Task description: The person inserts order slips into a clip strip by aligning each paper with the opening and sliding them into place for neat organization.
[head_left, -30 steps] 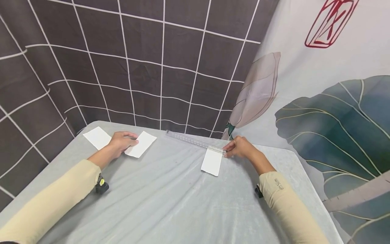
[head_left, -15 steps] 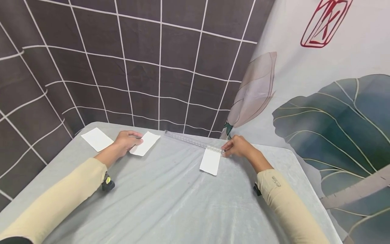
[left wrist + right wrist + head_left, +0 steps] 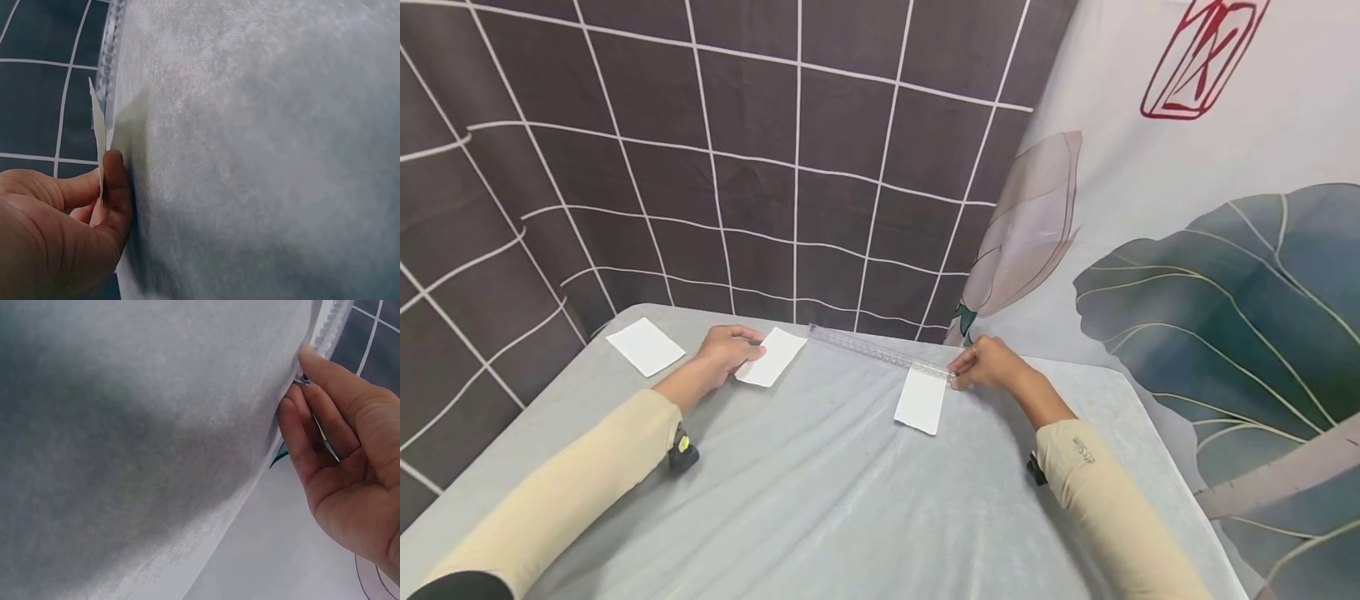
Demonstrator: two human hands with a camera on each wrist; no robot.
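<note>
My left hand (image 3: pixel 722 350) pinches a small white paper card (image 3: pixel 778 354) between thumb and fingers. In the left wrist view this card (image 3: pixel 98 131) stands nearly edge-on, its shadow falling on the cloth. A long, clear, ruler-like plastic strip (image 3: pixel 868 348) with ridged markings lies along the far side of the table. Its right end is pinched by my right hand (image 3: pixel 992 362); the right wrist view shows the ridged strip (image 3: pixel 331 331) at the thumb tip. A second white card (image 3: pixel 920 402) meets the strip near that end, its lower edge slightly ragged.
Another white card (image 3: pixel 645 347) lies at the table's far left. The table (image 3: pixel 850 500) is covered with a wrinkled pale grey cloth. Behind it hangs a dark curtain (image 3: pixel 737 108) with white grid lines, and a printed floral curtain (image 3: pixel 1210 333) is on the right.
My left hand has moved right with its card, closer to the strip's left end, uncovering the far-left card. My right hand, the strip and the card beside it stay in place.
</note>
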